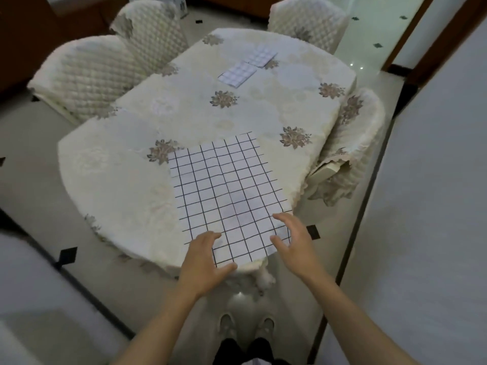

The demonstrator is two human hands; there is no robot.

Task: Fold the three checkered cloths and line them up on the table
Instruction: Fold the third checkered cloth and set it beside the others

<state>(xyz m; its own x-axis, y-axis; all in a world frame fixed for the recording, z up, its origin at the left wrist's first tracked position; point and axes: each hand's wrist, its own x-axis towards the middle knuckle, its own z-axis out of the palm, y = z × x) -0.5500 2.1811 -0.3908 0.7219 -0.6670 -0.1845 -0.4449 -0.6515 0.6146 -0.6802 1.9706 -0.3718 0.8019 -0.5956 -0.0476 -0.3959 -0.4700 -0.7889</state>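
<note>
A white cloth with a black grid lies spread flat on the near part of the table, its near edge at the table's rim. My left hand hovers over the cloth's near left corner, fingers apart, holding nothing. Over the near right corner, my right hand is likewise open with spread fingers. Two folded checkered cloths lie side by side at the far end: one nearer, the other just beyond it, their corners touching.
The table wears a cream floral tablecloth. Quilted covered chairs stand at the left, far left, far right and right. A white wall runs close along the right. My feet are on tiled floor below.
</note>
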